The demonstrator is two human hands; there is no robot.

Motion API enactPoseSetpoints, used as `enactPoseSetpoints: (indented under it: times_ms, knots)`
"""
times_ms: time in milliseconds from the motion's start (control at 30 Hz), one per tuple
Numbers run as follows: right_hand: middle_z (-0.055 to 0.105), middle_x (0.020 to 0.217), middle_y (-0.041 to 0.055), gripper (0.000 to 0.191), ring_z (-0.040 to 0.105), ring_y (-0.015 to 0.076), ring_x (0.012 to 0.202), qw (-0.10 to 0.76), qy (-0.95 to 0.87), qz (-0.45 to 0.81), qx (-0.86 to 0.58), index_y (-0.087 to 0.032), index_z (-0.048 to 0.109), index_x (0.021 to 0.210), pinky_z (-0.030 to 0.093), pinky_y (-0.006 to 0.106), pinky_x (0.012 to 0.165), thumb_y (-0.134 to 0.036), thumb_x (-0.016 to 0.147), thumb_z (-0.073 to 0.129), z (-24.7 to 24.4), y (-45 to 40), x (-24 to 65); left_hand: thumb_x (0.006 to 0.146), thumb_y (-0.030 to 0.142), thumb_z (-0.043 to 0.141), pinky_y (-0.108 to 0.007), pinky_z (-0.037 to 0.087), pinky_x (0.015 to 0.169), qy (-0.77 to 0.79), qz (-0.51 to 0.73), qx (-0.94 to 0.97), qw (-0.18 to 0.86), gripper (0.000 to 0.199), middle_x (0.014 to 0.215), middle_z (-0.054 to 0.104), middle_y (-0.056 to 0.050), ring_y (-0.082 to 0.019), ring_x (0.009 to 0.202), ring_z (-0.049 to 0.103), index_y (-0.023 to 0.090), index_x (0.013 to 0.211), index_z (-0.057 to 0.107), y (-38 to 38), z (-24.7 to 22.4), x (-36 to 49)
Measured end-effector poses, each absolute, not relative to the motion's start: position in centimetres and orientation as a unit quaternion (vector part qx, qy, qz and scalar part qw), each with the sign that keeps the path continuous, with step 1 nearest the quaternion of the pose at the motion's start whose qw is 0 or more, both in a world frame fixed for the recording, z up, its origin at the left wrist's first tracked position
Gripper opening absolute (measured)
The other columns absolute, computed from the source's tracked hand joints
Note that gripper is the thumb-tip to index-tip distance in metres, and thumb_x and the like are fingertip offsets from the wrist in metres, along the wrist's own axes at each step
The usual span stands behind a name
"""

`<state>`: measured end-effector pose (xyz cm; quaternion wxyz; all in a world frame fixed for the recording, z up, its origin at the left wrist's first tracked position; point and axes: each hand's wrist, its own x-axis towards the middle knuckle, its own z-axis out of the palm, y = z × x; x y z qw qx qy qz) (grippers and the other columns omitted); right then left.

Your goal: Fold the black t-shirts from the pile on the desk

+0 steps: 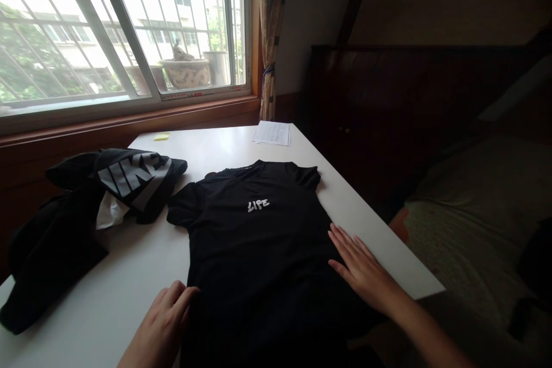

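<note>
A black T-shirt [259, 253] with white lettering on its chest lies spread front side up, its collar toward the far end of the white table [142, 264]. At the shirt's left edge, my left hand [166, 313] has its fingers curled in a pinch on the fabric. My right hand [360, 267] lies flat over the right edge, fingers stretched out and holding nothing. The near end of the shirt is dark and partly out of view.
Crumpled black clothes [64, 230], one with big grey letters, lie at the table's left. Papers [272, 133] and a yellow note [161, 137] rest at the far end. A barred window [185, 23] and a tied curtain [271, 40] stand behind. A bed [466, 213] is at the right.
</note>
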<state>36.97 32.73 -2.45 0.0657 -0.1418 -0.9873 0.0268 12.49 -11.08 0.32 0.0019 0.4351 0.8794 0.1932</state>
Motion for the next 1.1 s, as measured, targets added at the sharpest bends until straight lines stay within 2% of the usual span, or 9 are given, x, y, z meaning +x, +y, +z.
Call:
enactPoseSetpoints:
  times_ms: [133, 267, 400, 500, 567, 633, 767, 967, 1100]
  knots:
    - [0.02, 0.169, 0.0067, 0.078, 0.028, 0.0296, 0.153, 0.06, -0.988, 0.046, -0.135, -0.033, -0.001, 0.164, 0.029, 0.058, 0.123, -0.056, 0.103, 0.041, -2.4, 32.2, 38.4, 0.096, 0.014, 0.043, -0.025, 0.058, 0.069, 0.86, 0.21, 0.462, 0.055, 0.031, 0.095, 0.068, -0.004, -0.017, 0.076, 0.066, 0.028, 0.102, 0.069, -12.2, 1.5, 12.9]
    - [0.043, 0.159, 0.0065, 0.063, 0.044, 0.0303, 0.144, 0.091, -0.981, 0.094, -0.142, -0.034, 0.027, 0.16, 0.04, 0.054, 0.117, -0.053, 0.102, 0.043, -1.5, 33.3, 37.8, 0.101, 0.025, 0.045, -0.025, 0.058, 0.066, 0.854, 0.207, 0.475, 0.049, 0.023, 0.093, 0.068, -0.003, -0.017, 0.074, 0.067, 0.029, 0.107, 0.066, -12.8, 2.0, 11.8]
    - [0.062, 0.132, 0.0117, 0.047, 0.059, 0.031, 0.124, 0.195, -0.958, 0.124, -0.173, -0.028, 0.052, 0.143, 0.049, 0.048, 0.107, -0.048, 0.101, 0.046, 0.0, 35.7, 34.0, 0.101, 0.04, 0.05, -0.032, 0.06, 0.076, 0.857, 0.178, 0.481, -0.054, 0.026, 0.107, 0.068, -0.006, -0.023, 0.091, 0.069, 0.031, 0.122, 0.063, -12.1, 2.7, 10.6]
    - [0.065, 0.115, 0.0124, 0.036, 0.061, 0.031, 0.111, 0.243, -0.948, 0.101, -0.181, -0.024, 0.064, 0.128, 0.052, 0.047, 0.099, -0.041, 0.099, 0.049, 1.1, 36.6, 29.9, 0.099, 0.035, 0.052, -0.033, 0.06, 0.081, 0.851, 0.167, 0.493, -0.066, 0.028, 0.118, 0.066, -0.006, -0.023, 0.098, 0.068, 0.032, 0.126, 0.061, -10.9, 2.7, 10.5]
    - [0.065, 0.11, 0.0115, 0.029, 0.061, 0.0303, 0.107, 0.228, -0.96, 0.07, -0.148, -0.024, 0.069, 0.117, 0.052, 0.046, 0.097, -0.034, 0.099, 0.05, 1.8, 36.4, 27.2, 0.097, 0.026, 0.053, -0.034, 0.06, 0.082, 0.852, 0.156, 0.496, -0.056, 0.028, 0.121, 0.064, -0.005, -0.023, 0.101, 0.067, 0.032, 0.123, 0.062, -10.2, 2.3, 10.6]
    - [0.066, 0.107, 0.0096, 0.026, 0.06, 0.0282, 0.103, 0.191, -0.976, 0.055, -0.091, -0.025, 0.071, 0.111, 0.053, 0.044, 0.093, -0.027, 0.099, 0.048, 2.2, 35.5, 25.1, 0.094, 0.019, 0.054, -0.035, 0.059, 0.083, 0.855, 0.144, 0.495, -0.046, 0.028, 0.119, 0.065, -0.005, -0.024, 0.102, 0.066, 0.031, 0.116, 0.065, -9.7, 1.9, 10.6]
    - [0.066, 0.104, 0.0076, 0.027, 0.06, 0.0253, 0.096, 0.153, -0.986, 0.067, -0.031, -0.027, 0.069, 0.115, 0.053, 0.039, 0.086, -0.023, 0.1, 0.046, 1.8, 33.0, 23.3, 0.089, 0.013, 0.056, -0.035, 0.057, 0.078, 0.858, 0.121, 0.499, -0.016, 0.023, 0.104, 0.068, -0.004, -0.023, 0.09, 0.065, 0.027, 0.103, 0.068, -9.8, 1.9, 10.0]
    - [0.063, 0.106, 0.0094, 0.02, 0.059, 0.0266, 0.101, 0.192, -0.975, 0.088, -0.074, -0.023, 0.065, 0.107, 0.051, 0.041, 0.093, -0.024, 0.1, 0.047, 0.2, 31.1, 25.6, 0.094, 0.022, 0.056, -0.033, 0.056, 0.074, 0.853, 0.127, 0.507, -0.002, 0.014, 0.101, 0.07, -0.003, -0.021, 0.085, 0.065, 0.027, 0.099, 0.068, -11.6, 2.6, 9.7]
    - [0.063, 0.11, 0.0096, 0.021, 0.06, 0.0275, 0.105, 0.187, -0.974, 0.091, -0.091, -0.025, 0.063, 0.111, 0.051, 0.043, 0.095, -0.025, 0.099, 0.047, -0.1, 30.2, 27.8, 0.097, 0.033, 0.056, -0.031, 0.059, 0.077, 0.837, 0.136, 0.531, -0.01, 0.013, 0.097, 0.072, -0.001, -0.02, 0.085, 0.068, 0.03, 0.096, 0.069, -12.3, 2.9, 10.2]
